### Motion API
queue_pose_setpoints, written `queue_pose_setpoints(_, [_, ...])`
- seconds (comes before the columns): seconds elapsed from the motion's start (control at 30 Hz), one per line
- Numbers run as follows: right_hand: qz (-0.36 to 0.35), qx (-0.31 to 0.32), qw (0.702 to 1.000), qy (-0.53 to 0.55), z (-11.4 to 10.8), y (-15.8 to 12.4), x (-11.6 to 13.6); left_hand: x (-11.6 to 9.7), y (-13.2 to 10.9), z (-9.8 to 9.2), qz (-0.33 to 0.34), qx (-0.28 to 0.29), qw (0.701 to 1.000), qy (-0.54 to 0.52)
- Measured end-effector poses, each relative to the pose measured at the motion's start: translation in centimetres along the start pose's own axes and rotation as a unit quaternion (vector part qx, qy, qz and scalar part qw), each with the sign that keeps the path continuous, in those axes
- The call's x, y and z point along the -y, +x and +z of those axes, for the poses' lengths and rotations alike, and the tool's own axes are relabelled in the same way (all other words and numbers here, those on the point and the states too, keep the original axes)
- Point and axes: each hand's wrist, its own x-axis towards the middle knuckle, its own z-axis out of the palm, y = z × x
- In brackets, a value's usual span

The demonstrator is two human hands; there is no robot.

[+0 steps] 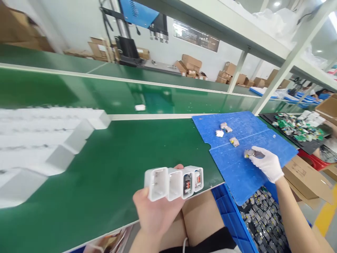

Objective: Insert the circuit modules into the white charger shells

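My bare left hand (159,214) grips a row of several white plastic charger housings (156,184), side by side with their open ends facing me. The two housings on the right have electronic parts (187,184) inside, while the two on the left look hollow. Over the blue sheet (226,165), my white-gloved right hand (268,165) pinches a small circuit module (249,153) between thumb and fingers. Nearby on that sheet lie another module (234,142), a white-topped piece (219,133) and a small cluster of modules (225,127).
Rows of white housings (65,140) stand at left on the green table (126,151). One white piece (140,107) lies on the belt behind. A blue crate (231,214) of modules sits below the sheet. Green circuit boards (300,128) are piled at right, beside a shelf post (279,70).
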Motion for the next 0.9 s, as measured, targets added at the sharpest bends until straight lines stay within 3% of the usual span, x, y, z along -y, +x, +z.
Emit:
queue_pose_setpoints(0.07, [-0.032, -0.033, 0.996, 0.082, 1.2, -2.4, 2.7, 0.1, -0.1, 0.2, -0.007, 0.005, 1.0, -0.023])
queue_pose_setpoints(0.13, [-0.123, -0.038, 0.97, 0.207, 2.5, -5.3, 5.8, 0.1, -0.2, 0.3, -0.012, 0.025, 0.999, -0.038])
queue_pose_setpoints(0.23, [-0.278, 0.022, 0.908, 0.312, 4.5, -9.0, 9.7, 0.1, -0.2, 0.0, -0.03, 0.066, 0.997, -0.029])
queue_pose_setpoints(0.37, [-0.399, 0.098, 0.856, 0.313, 6.9, -10.3, 12.3, 0.2, -0.1, -0.6, -0.047, 0.107, 0.993, -0.014])
queue_pose_setpoints(0.57, [-0.443, 0.13, 0.845, 0.27, 7.7, -9.1, 13.9, 0.4, 0.1, -0.9, -0.044, 0.148, 0.988, -0.008])
queue_pose_setpoints(0.9, [-0.481, 0.122, 0.84, 0.219, 7.2, -9.3, 15.0, 0.3, 0.0, -0.8, -0.042, 0.155, 0.987, 0.003])
